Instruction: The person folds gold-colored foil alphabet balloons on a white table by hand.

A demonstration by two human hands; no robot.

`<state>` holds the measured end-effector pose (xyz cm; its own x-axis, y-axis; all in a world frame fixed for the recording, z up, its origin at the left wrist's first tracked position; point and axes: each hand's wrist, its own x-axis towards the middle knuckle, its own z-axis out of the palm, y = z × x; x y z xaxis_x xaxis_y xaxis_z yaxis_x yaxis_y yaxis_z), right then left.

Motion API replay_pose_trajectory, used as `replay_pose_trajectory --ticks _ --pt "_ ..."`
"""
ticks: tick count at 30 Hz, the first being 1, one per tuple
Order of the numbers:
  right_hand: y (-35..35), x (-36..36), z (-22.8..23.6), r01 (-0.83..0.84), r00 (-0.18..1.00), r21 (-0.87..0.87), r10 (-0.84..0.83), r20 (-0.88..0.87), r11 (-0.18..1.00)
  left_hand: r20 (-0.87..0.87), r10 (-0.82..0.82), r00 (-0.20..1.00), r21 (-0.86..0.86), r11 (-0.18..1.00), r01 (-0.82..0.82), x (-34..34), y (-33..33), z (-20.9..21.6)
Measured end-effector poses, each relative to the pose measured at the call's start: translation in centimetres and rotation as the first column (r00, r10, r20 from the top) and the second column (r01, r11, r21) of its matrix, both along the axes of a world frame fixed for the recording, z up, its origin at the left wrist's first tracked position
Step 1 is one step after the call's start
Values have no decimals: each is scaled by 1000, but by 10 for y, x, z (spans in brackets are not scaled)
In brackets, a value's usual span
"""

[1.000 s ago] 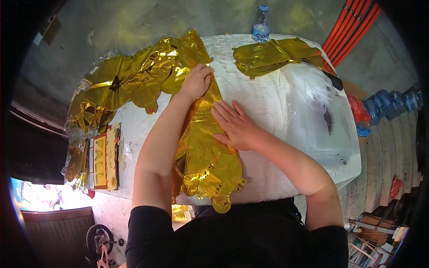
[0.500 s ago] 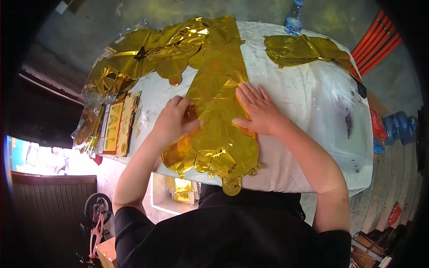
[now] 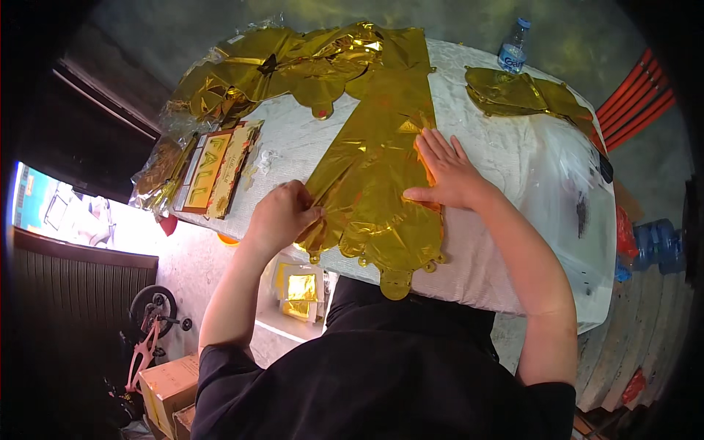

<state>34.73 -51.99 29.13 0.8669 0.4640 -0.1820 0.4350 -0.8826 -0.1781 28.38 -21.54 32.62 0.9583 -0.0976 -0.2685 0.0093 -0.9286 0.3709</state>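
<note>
A flat, uninflated gold foil balloon (image 3: pixel 378 161) lies across the white-covered table, with its scalloped lower end and a round tab over the near edge. My left hand (image 3: pixel 280 217) is closed on the balloon's lower left edge, thumb and fingers pinching the foil, which creases around the grip. On the opposite edge, my right hand (image 3: pixel 453 176) rests flat with its fingers stretched out, pressing the foil down. More crumpled gold foil (image 3: pixel 293 66) spreads from the balloon's top toward the far left.
A folded gold foil balloon (image 3: pixel 524 94) and a water bottle (image 3: pixel 513 53) are at the far right. Clear plastic bags (image 3: pixel 561 176) cover the table's right side. Printed packages (image 3: pixel 216 172) lie at the left. Below the table, a white box (image 3: pixel 275 317) holds gold packets.
My left hand has closed on the foil's left edge, and the lower left lobe is now drawn in and creased. My right hand stays flat on the right edge. The whole view has shifted slightly.
</note>
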Motion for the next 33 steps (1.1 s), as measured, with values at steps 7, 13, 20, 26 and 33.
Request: replay_pose_trajectory --ticks 7,13,20,26,33 --pt "-1 -1 -1 6 1000 12 -6 7 1000 315 -27 949 17 1000 23 12 -1 -3" --pt "1 0 -3 4 1000 28 -5 26 1000 -82 29 996 -261 964 -49 28 12 -2" --pt "-3 1 -4 8 1000 38 -9 23 999 -167 199 966 -602 755 -260 21 1 10" --pt "0 0 1 17 1000 14 -17 6 1000 -67 146 987 -735 662 -147 -7 0 21" --pt "0 -2 0 18 1000 53 -19 15 998 3 -2 1000 -787 617 4 -9 -58 41"
